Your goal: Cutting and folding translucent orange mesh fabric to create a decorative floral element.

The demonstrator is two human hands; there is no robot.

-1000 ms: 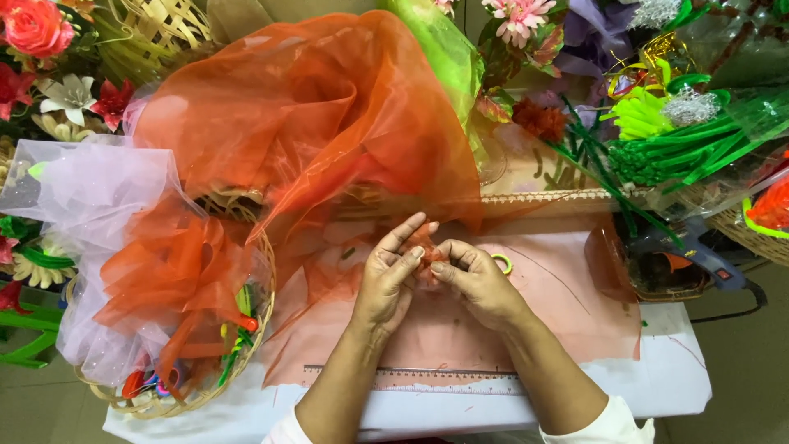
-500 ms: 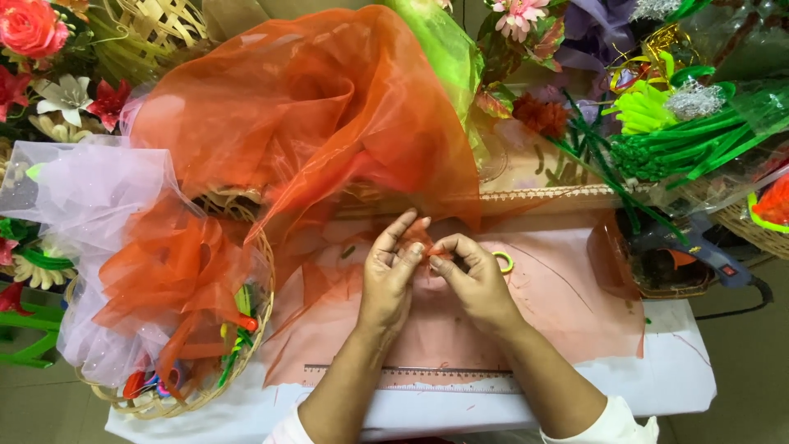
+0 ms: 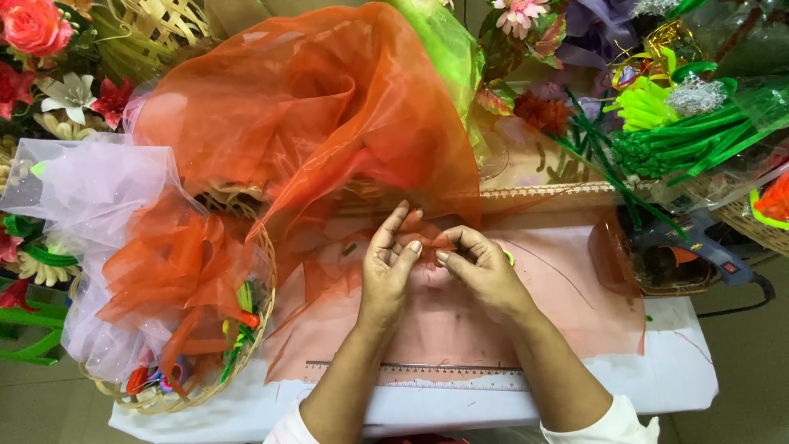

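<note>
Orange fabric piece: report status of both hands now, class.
Left hand and right hand pinching a small orange fabric piece. Ruler below. Nothing obstructing.

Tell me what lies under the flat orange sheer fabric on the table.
Under the orange sheer fabric a ruler shows through near the front edge, on the white table. Beneath both hands nothing can be seen.

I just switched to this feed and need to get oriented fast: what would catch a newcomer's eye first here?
A big billow of sheer orange fabric fills the upper middle, draping down over the white table. At centre, the left hand and right hand pinch a small gathered piece of orange fabric between their fingertips. A wicker basket of orange and pale mesh sits to the left, a ruler near the front edge.
</note>
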